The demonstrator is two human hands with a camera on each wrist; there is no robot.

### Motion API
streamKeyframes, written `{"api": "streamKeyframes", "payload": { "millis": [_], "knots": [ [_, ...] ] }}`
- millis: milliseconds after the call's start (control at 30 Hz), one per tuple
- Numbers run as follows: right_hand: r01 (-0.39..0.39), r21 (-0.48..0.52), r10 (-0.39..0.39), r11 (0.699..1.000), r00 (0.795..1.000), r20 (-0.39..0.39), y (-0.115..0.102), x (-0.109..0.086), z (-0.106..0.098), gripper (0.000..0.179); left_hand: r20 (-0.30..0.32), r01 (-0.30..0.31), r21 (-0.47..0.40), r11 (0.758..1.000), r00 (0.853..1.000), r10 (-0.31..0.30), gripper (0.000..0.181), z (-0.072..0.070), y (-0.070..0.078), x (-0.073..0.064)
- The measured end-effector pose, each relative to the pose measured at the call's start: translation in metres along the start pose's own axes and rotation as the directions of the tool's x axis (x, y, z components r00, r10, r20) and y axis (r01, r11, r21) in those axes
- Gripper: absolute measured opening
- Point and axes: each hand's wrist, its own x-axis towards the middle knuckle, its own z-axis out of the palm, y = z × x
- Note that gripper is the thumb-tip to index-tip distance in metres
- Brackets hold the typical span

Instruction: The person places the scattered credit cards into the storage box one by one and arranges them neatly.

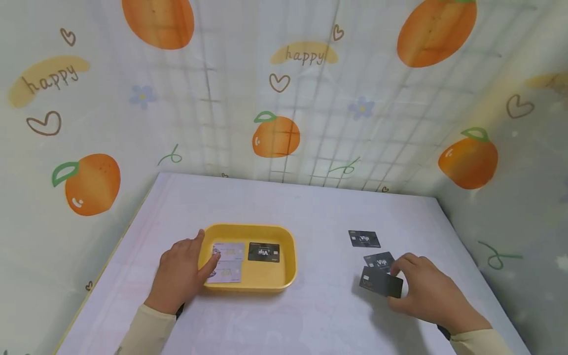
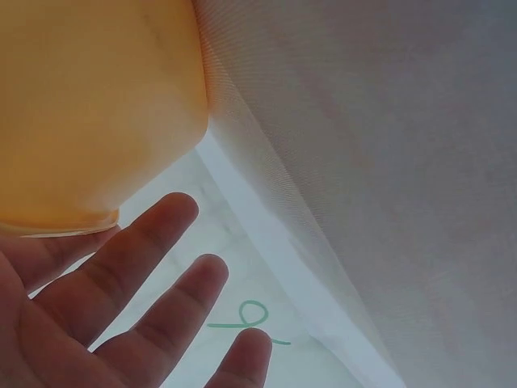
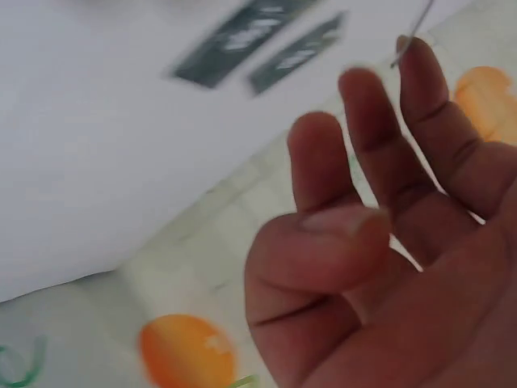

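Observation:
A black card [image 1: 376, 281] is pinched in my right hand [image 1: 426, 291], tilted above the table. Just behind it a second black VIP card [image 1: 379, 260] lies partly covered, and another black VIP card [image 1: 364, 238] lies farther back. In the right wrist view the held card [image 3: 415, 31] shows only as a thin edge by a fingertip. My left hand [image 1: 179, 268] rests at the left rim of a yellow tray [image 1: 262, 282], thumb over the rim, other fingers [image 2: 174, 303] extended outside. In the tray are two pale purple cards [image 1: 229, 272] and one black VIP card [image 1: 264, 252].
A white-covered table [image 1: 319, 315] lies under everything, with its back edge against a patterned curtain [image 1: 310, 98] that also hangs on both sides. Between the tray and the loose cards runs a stretch of table.

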Motion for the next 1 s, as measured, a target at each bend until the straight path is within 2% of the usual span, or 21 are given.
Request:
{"api": "streamKeyframes", "payload": {
  "millis": [133,267,400,533,767,900,1000],
  "knots": [
    [0.118,0.014,-0.117,0.993,0.989,-0.089,-0.033,0.019,-0.012,0.048,-0.002,0.002,0.008,1.000,1.000,-0.002,0.080,0.001,-0.004,0.001],
    [0.242,0.002,-0.239,0.970,0.960,-0.147,-0.067,0.043,-0.026,0.048,-0.012,-0.006,0.024,1.000,1.000,0.006,0.079,0.000,-0.003,0.003],
    [0.336,-0.035,-0.337,0.941,0.928,-0.160,-0.102,0.067,-0.037,0.049,-0.024,-0.012,0.027,1.000,1.000,0.012,0.078,0.000,0.000,0.004],
    [0.411,-0.079,-0.418,0.908,0.899,-0.130,-0.139,0.091,-0.040,0.047,-0.032,-0.013,0.032,0.999,0.999,0.014,0.078,-0.001,0.001,0.004],
    [0.509,-0.163,-0.518,0.845,0.855,-0.014,-0.195,0.122,-0.026,0.043,-0.021,0.001,0.028,1.000,1.000,-0.001,0.080,0.001,-0.001,0.004],
    [0.530,-0.192,-0.530,0.826,0.846,0.059,-0.218,0.134,-0.017,0.040,-0.014,0.013,0.028,1.000,1.000,-0.012,0.080,0.002,-0.004,0.005],
    [0.530,-0.219,-0.519,0.819,0.848,0.111,-0.230,0.142,-0.011,0.039,-0.013,0.016,0.030,0.999,1.000,-0.016,0.081,0.001,-0.006,0.005]
  ]
}}
